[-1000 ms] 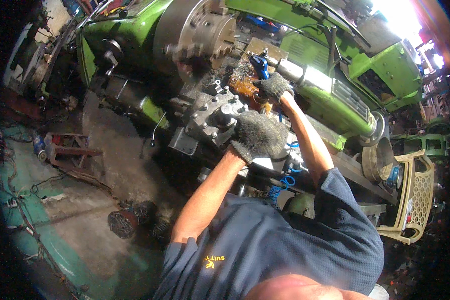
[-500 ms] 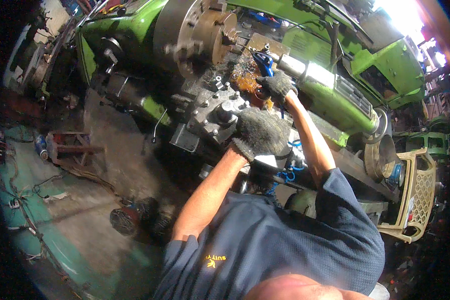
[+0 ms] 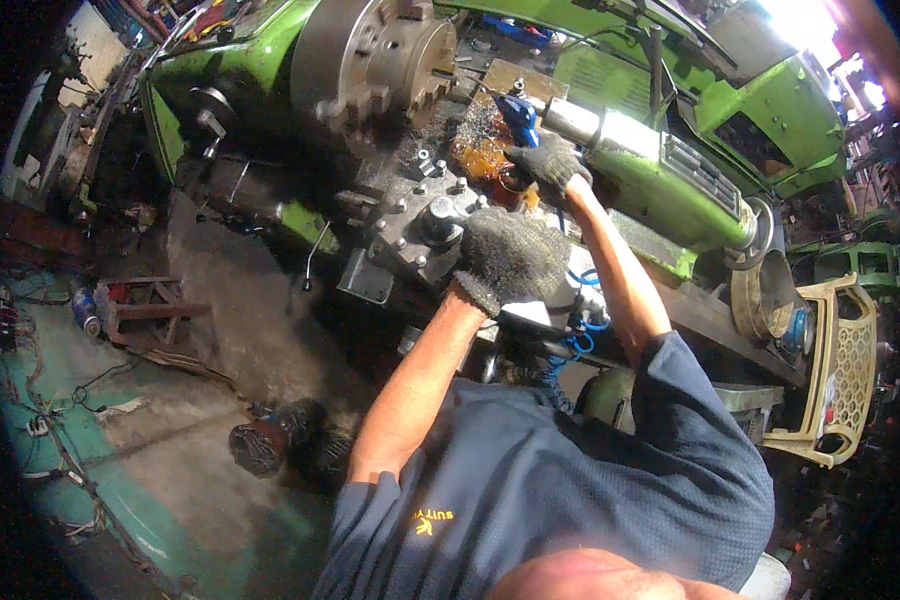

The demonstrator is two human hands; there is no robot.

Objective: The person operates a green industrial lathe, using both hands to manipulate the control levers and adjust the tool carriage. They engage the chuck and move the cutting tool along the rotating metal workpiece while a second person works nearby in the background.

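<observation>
My right hand (image 3: 552, 163), in a dark grey knitted glove, is closed round a blue air blow gun (image 3: 517, 118). Its thin nozzle points up and left, toward the steel chuck (image 3: 370, 75) of a green lathe. My left hand (image 3: 515, 257), gloved alike, is closed at the handle beside the round hub (image 3: 444, 219) of the tool post (image 3: 415, 232); the fingers are largely hidden under the glove's back. Several bolts stand up from the tool post. Between the hands and the chuck lie orange-brown oily stuff and metal chips (image 3: 482, 155).
The green tailstock (image 3: 670, 190) with its handwheel (image 3: 755, 232) stands at the right. A coiled blue hose (image 3: 570, 350) hangs near my body. A beige plastic stool (image 3: 840, 370) lies far right. On the left floor are a rusty metal frame (image 3: 155, 312) and cables.
The chuck's jaws show in different positions, so it has turned. The whole view has shifted slightly. Both hands keep their holds, and the blow gun's nozzle still points toward the chuck.
</observation>
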